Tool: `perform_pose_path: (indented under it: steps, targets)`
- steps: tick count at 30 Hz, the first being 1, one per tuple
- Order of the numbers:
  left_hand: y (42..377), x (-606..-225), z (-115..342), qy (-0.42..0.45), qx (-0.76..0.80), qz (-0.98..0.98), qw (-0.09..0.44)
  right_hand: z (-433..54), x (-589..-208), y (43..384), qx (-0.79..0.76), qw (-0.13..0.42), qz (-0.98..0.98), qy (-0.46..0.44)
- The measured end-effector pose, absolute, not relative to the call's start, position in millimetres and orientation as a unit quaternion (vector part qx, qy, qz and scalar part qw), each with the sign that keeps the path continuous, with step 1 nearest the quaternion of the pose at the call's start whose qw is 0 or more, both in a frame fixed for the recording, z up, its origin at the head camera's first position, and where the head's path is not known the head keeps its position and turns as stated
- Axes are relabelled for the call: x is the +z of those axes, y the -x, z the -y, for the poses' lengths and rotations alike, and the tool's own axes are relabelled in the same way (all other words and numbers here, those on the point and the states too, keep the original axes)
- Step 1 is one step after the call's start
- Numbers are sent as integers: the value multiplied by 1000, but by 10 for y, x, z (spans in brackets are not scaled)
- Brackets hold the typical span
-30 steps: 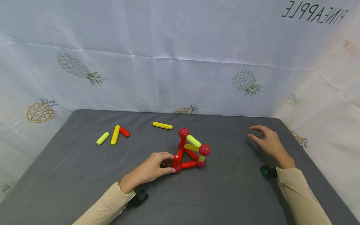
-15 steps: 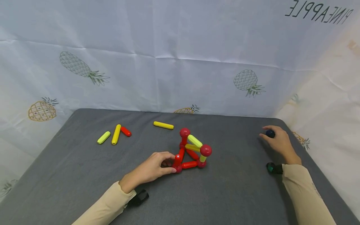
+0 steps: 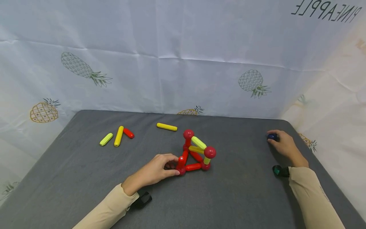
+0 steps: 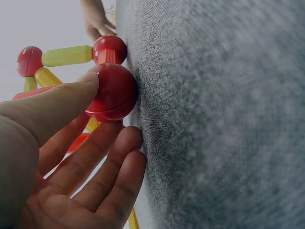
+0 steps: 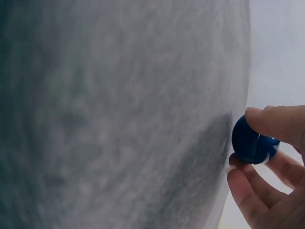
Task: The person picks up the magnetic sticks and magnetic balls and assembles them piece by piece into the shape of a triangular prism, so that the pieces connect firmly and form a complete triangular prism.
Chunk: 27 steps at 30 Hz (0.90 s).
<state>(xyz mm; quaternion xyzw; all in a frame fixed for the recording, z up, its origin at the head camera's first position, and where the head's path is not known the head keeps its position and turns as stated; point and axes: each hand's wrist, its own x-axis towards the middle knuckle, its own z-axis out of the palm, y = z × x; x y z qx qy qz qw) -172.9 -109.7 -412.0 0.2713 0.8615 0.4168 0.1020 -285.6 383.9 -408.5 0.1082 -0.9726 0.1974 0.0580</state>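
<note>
A small frame of magnetic rods and red balls stands mid-table, with a triangle of red rods (image 3: 193,167) at its base. My left hand (image 3: 155,168) holds its near-left corner, thumb on the bottom red ball (image 4: 114,93) and fingers curled behind. From that ball a short red rod (image 3: 181,162) rises with its top end bare. The other two corners carry upper red balls (image 3: 210,152), joined by a light green rod (image 3: 199,142). Far to the right, my right hand (image 3: 287,148) pinches a dark blue ball (image 5: 245,138) between thumb and fingers, close over the table.
Loose rods lie at the back left: a light green rod (image 3: 106,139), a yellow rod (image 3: 118,136) and a red rod (image 3: 128,133). Behind the frame lies another yellow rod (image 3: 167,127). A pineapple-print curtain (image 3: 171,79) hangs past the table's far edge.
The right hand has moved right and come round a dark blue ball, which now shows between its fingers. My left hand keeps its hold on the frame's corner.
</note>
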Motion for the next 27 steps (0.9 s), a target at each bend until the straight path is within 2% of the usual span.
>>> perform_pose_path:
  steps: [7,27]
  targets:
    - [1727,-4123,1093,-273,418,-861,101,-3721,-4008,2814,214,42,970,-107]
    - [1730,-4129,1101,-271,416,-862,100,-3078,-3667,2643,251,76,951,-165]
